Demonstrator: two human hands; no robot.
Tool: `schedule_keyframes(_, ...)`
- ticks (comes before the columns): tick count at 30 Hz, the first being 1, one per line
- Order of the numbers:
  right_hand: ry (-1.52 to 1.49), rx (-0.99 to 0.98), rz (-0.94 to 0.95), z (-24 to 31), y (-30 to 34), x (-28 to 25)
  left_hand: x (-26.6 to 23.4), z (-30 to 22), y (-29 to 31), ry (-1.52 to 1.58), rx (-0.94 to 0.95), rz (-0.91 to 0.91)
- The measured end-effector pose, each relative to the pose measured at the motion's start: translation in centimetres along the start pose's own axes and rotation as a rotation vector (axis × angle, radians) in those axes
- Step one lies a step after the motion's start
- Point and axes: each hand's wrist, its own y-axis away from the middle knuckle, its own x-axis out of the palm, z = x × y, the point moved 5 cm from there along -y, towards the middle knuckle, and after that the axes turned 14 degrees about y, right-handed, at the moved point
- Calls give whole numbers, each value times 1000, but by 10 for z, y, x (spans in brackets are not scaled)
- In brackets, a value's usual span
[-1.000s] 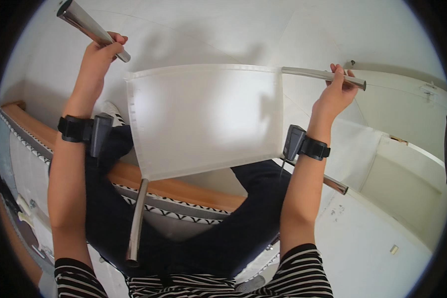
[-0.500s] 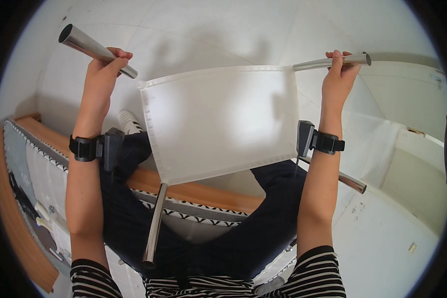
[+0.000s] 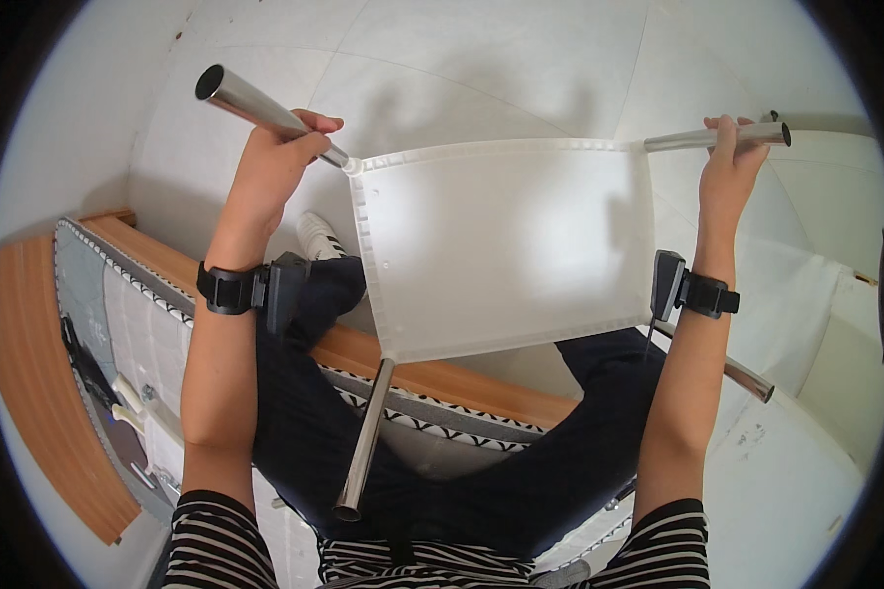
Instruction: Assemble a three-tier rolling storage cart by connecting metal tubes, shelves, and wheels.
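A white plastic panel (image 3: 506, 245) with a raised rim lies above my lap, its flat face toward me. My left hand (image 3: 277, 169) is wrapped round a shiny metal tube (image 3: 244, 104). That tube's lower end meets the peg (image 3: 352, 166) at the panel's far left corner; how deep it sits I cannot tell. At the far right corner my right hand (image 3: 732, 172) grips another metal tube (image 3: 680, 141), which joins the panel there. A third tube leg (image 3: 365, 439) sticks out from the near left corner. Behind my right forearm, a fourth tube leg (image 3: 748, 379) shows in part.
Under me is a bed with a wooden edge (image 3: 462, 386) and a patterned mattress. Several small tools (image 3: 128, 404) lie on it at the left. My shoe (image 3: 319, 236) rests on the pale floor (image 3: 265, 69). At the right stands a pale cabinet or door (image 3: 835, 177).
The tube in my left hand has come down to the panel's far left corner peg, closing the gap between them. The whole scene has shifted rightward in view.
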Motion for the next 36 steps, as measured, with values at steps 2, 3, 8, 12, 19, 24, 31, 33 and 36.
schedule_keyframes(2,17,-23,-20,-4,-1,-2,5,1,4,43,-12,26)
schedule_keyframes(3,26,-10,-10,-3,0,-1,2,4,6,41,-13,30)
schedule_keyframes(8,45,6,-4,-4,-2,-4,2,6,7,61,-7,30)
schedule_keyframes(12,53,-10,-11,-9,-2,-2,-6,8,8,133,-45,-1)
schedule_keyframes(19,41,-38,-7,-13,-4,-1,12,16,17,-70,91,84)
schedule_keyframes(24,37,-47,-20,-11,-3,-2,5,23,8,201,-19,12)
schedule_keyframes(31,53,-58,-53,-13,-4,-3,8,28,9,15,67,21)
schedule_keyframes(33,54,-71,-67,-14,-3,-2,8,29,8,22,75,11)
schedule_keyframes(36,112,-89,-126,-6,3,-3,6,29,7,35,104,34)
